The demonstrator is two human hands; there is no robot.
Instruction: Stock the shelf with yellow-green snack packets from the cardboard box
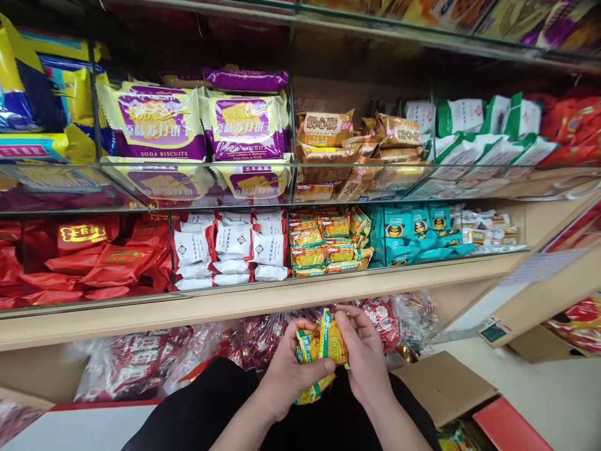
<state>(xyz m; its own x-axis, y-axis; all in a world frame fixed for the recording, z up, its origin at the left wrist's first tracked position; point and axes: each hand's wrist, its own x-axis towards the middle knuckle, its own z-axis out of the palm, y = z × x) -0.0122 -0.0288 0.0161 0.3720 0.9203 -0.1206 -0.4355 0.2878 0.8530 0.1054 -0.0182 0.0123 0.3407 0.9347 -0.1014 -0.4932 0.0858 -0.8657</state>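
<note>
Several small yellow-and-green snack packets [334, 341] are bunched together between my two hands, in front of the lower shelf. My left hand [286, 369] is closed round the packets from the left, its thumb across their front. From the right, my right hand [361, 351] grips an upper packet between thumb and fingers. Above them on the lower shelf, similar yellow packets [323, 241] are stacked in rows inside a clear-walled compartment.
Beside the yellow stack lie white-and-red packets [230, 247] and teal packets [417, 228]. Purple soda biscuit packs [159, 125] fill the shelf above. Clear bags of red packets [136, 363] lie below the shelf edge [197, 313]. An open cardboard box [446, 388] stands at lower right.
</note>
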